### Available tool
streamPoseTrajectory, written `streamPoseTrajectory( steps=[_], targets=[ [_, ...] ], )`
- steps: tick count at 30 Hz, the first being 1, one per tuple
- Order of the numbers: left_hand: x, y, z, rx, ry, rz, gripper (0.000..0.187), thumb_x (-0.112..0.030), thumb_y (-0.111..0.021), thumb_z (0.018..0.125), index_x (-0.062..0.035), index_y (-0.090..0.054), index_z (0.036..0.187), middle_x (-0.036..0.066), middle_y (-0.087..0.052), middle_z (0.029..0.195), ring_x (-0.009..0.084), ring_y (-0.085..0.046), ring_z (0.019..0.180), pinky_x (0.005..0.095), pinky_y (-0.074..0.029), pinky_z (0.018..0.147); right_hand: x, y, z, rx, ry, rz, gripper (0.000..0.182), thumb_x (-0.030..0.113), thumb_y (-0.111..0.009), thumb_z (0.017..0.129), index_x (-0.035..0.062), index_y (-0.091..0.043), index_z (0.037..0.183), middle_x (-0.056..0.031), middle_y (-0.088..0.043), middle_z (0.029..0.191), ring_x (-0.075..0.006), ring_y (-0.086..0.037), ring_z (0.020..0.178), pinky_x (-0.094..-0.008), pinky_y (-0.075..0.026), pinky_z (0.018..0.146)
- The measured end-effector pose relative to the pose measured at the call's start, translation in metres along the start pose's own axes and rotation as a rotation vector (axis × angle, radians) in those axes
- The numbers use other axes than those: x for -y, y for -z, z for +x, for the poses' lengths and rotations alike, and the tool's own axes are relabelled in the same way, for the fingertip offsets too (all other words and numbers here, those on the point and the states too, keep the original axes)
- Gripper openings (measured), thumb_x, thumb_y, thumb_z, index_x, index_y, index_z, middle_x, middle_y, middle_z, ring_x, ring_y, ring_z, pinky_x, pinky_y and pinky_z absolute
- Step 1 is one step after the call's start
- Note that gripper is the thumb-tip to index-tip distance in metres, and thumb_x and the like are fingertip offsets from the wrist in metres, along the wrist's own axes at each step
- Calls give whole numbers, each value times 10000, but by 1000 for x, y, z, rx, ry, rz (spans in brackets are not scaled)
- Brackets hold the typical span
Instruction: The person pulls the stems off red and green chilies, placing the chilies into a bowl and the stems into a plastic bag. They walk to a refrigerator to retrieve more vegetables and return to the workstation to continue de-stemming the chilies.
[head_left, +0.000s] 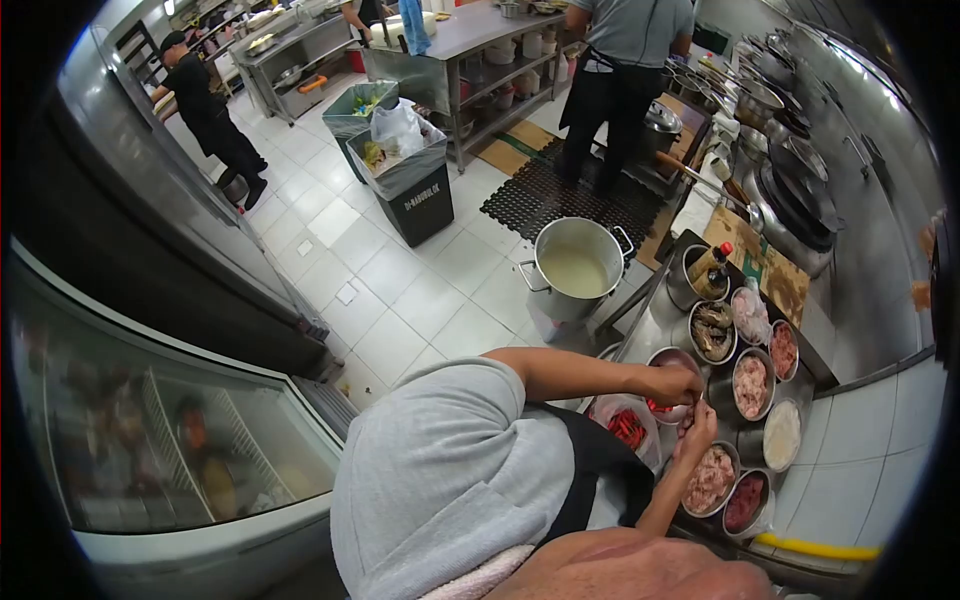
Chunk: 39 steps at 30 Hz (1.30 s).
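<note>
My left hand [674, 385] reaches in over a metal bowl [672, 358] holding some red pieces. Just below it in view is my right hand [697, 430], its fingers close to those of the left. Both hands have their fingers pinched together; what lies between them is too small to make out. Beside my hands, a clear plastic bag [600, 410] holds red chilies [627, 428]. Metal containers of pale chopped meat [710, 476] and darker red meat [744, 500] stand nearest my right hand.
More containers [752, 385] and a red-capped bottle [712, 268] crowd the counter. A large pot [579, 262] of cloudy liquid stands beyond my left arm. Bins [412, 185] stand on the tiled floor. One person [620, 80] stands on a black mat, another [205, 105] farther off. A glass-doored fridge [180, 530] is nearby.
</note>
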<state>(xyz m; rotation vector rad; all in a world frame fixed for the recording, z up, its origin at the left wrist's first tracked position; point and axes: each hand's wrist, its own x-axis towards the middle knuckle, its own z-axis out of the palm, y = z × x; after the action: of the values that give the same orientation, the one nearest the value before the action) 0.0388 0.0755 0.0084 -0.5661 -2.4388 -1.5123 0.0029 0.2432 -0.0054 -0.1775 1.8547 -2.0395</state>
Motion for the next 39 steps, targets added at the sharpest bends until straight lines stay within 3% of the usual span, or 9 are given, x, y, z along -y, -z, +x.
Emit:
streamPoseTrajectory(
  steps=[9, 16, 23, 27, 30, 31, 33, 35, 39],
  targets=[
    [-16, -8, 2, -159, 32, -44, 143, -115, -579, 755, -19, -650, 834, 168, -645, 791, 327, -627, 783, 395, -471, 697, 12, 2, -18, -139, 92, -42, 158, 175, -540, 915, 18, -542, 905, -38, -571, 716, -45, -422, 462, -178, -292, 365],
    [-38, 4, 10, 133, -21, 8, 162, -94, -581, 752, -20, -657, 874, 180, -644, 826, 314, -624, 810, 381, -467, 723, 11, 34, -22, -28, 113, -235, 81, 98, -527, 838, 35, -560, 876, -33, -577, 670, -43, -394, 418, -180, -275, 352],
    [-24, -1, 25, 136, 74, -551, 184, -58, -616, 781, -5, -638, 956, 91, -659, 886, 180, -611, 837, 293, -462, 778, 27, 42, -37, 109, -55, 681, 63, 130, -515, 806, 68, -515, 815, -53, -491, 653, -100, -391, 463, -204, -291, 362],
    [37, -20, 22, -92, 43, 224, 236, -57, -604, 691, -95, -656, 918, 110, -637, 858, 271, -605, 823, 347, -472, 766, 28, 49, -54, 323, -20, 738, 292, 346, -461, 907, 116, -417, 734, -43, -422, 592, -125, -374, 437, -207, -285, 343],
    [47, -7, 18, -65, -130, 92, 231, -192, -650, 705, -143, -684, 928, 111, -653, 871, 294, -617, 812, 372, -484, 737, 36, 43, -75, 209, -114, 756, 325, 333, -461, 935, 137, -346, 702, -18, -319, 545, -110, -290, 412, -223, -278, 348],
    [11, 15, 7, 39, -156, -120, 179, -180, -632, 765, -88, -670, 914, 90, -655, 844, 226, -626, 787, 331, -488, 721, 24, 53, -81, 195, -224, 858, 291, 261, -479, 927, 128, -341, 708, -14, -338, 588, -101, -331, 462, -223, -311, 389],
    [-62, 48, -13, 294, 270, -336, 134, -116, -595, 831, -7, -642, 894, 48, -640, 813, 102, -592, 787, 263, -474, 736, 20, 54, -98, 249, -209, 753, 193, 218, -496, 889, 64, -461, 778, -40, -460, 723, -111, -425, 559, -234, -377, 475],
    [-57, 51, -28, 546, 479, -506, 177, -76, -612, 823, -36, -648, 991, 44, -651, 957, 122, -590, 913, 273, -468, 824, 24, 42, -114, 189, -184, 702, 182, 201, -483, 903, 22, -515, 912, -60, -510, 784, -119, -470, 599, -233, -401, 501],
    [-20, 3, -54, 768, 233, -77, 109, -89, -592, 806, -33, -653, 877, 120, -646, 892, 212, -616, 869, 323, -472, 767, 18, 40, -126, 253, -237, 602, 196, 184, -480, 900, 4, -530, 959, -10, -475, 722, -75, -438, 546, -200, -348, 449]
  ],
)
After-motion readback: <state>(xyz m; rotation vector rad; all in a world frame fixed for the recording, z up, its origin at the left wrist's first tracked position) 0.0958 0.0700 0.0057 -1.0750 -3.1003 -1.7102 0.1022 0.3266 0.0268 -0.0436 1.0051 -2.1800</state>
